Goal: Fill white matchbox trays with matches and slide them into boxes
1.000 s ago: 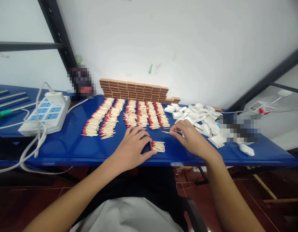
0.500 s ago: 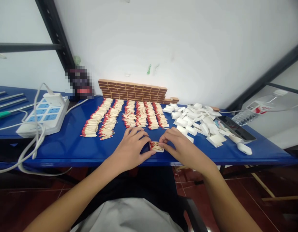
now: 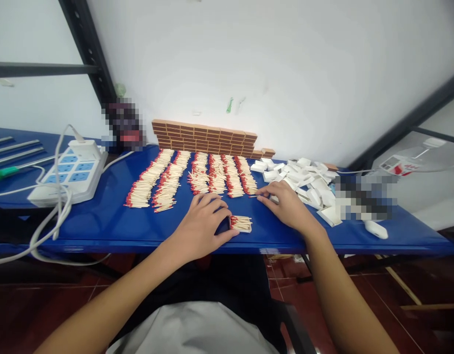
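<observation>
In the head view, my left hand [image 3: 207,223] rests on the table, its thumb and index finger bracketing the left end of a small white matchbox tray [image 3: 245,230]. Loose matches [image 3: 241,222] with red heads lie in this tray, some sticking out past its right end. My right hand [image 3: 282,201] is at the near end of the rightmost row of matches [image 3: 245,172], with thumb and index finger pinched at the end of a match [image 3: 252,195]. Several more rows of matches [image 3: 168,179] stretch to the left.
White empty trays [image 3: 311,179] are heaped to the right. Brown matchbox covers [image 3: 205,139] are stacked like a wall at the back. A power strip [image 3: 70,174] with cables stands left; a white object [image 3: 376,229] and a plastic bottle [image 3: 404,164] are right.
My right hand has moved away from the tray, up and to the right, to the rightmost match row. My left hand stays at the tray.
</observation>
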Available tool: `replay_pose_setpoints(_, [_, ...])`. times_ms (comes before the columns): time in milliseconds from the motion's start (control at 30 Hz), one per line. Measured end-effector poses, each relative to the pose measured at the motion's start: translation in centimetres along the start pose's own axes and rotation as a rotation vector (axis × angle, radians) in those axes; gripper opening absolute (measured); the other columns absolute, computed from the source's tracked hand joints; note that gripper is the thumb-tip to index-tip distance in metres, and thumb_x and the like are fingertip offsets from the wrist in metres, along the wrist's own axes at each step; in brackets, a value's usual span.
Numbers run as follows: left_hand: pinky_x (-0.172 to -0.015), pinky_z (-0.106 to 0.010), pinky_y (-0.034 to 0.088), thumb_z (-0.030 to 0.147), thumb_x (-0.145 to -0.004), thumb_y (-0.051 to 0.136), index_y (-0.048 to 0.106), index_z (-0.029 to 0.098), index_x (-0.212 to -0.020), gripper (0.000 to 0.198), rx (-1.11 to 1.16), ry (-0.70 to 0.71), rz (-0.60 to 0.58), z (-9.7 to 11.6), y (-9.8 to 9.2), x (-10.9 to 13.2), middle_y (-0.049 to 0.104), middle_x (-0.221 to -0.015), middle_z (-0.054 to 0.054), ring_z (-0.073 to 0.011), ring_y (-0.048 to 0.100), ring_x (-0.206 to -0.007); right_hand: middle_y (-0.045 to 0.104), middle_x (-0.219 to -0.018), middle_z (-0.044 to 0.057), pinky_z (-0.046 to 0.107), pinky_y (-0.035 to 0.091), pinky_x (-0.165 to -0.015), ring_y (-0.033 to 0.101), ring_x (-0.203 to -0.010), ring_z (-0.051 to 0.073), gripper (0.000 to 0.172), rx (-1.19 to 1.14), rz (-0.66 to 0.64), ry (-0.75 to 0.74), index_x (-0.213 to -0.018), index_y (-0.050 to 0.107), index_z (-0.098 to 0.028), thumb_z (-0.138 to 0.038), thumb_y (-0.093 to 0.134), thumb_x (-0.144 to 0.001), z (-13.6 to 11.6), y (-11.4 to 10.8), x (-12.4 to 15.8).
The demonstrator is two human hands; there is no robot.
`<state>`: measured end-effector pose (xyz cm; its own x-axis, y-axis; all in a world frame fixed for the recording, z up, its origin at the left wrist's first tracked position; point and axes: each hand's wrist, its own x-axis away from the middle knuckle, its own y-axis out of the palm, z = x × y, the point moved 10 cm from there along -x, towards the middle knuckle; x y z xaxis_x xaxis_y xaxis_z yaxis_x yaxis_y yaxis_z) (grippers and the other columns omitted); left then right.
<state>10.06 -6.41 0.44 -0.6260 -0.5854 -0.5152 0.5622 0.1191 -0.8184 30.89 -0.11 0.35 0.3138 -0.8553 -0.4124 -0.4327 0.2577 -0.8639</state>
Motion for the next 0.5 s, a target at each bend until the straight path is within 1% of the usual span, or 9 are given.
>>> replay_pose_setpoints(133, [-0.112,-0.051,0.039,0.046,-0.098,0.074,0.073,0.020,-0.109,0.028,0.001,-0.004,0.010,-0.05,-0.05,-0.08,0.074,-0.122,-0.009,-0.0306,0.059,-0.128,0.069,-0.092,0.010,0.047,0.049,-0.088,0.058,-0.096,0.031,0.018,0.007,-0.003,-0.003,-0.108,0.077,-0.023,-0.032,0.063,-0.101,-0.38,-0.08,0.04])
replay_pose_setpoints(267, [-0.112,-0.052,0.039,0.046,-0.098,0.074,0.073,0.021,-0.109,0.027,0.002,-0.007,0.001,-0.03,0.01,-0.13,0.074,-0.122,-0.009,-0.0312,0.058,-0.128,0.068,-0.089,0.009,0.046,0.048,-0.087,0.057,-0.094,0.031,0.017,0.011,0.000,-0.003,-0.100,0.076,-0.023,-0.034,0.062,-0.101,-0.40,-0.09,-0.04])
replay_pose_setpoints(400, [-0.112,-0.052,0.038,0.045,-0.097,0.075,0.073,0.020,-0.109,0.028,0.003,-0.007,0.001,-0.03,0.02,-0.09,0.074,-0.122,-0.009,-0.0314,0.058,-0.129,0.067,-0.088,0.009,0.045,0.048,-0.084,0.056,-0.093,0.029,0.019,-0.025,-0.015,0.004,-0.091,0.072,-0.023,-0.037,0.063,-0.100,-0.31,0.38,-0.22])
replay_pose_setpoints(500, [-0.113,-0.053,0.038,0.045,-0.097,0.075,0.073,0.020,-0.110,0.028,-0.002,-0.008,0.000,-0.09,0.04,-0.06,0.074,-0.123,-0.009,-0.0314,0.058,-0.130,0.066,-0.088,0.008,0.045,0.048,-0.084,0.057,-0.092,0.029,0.020,-0.064,-0.035,0.013,-0.089,0.069,-0.022,-0.037,0.064,-0.100,-0.84,0.38,-0.26])
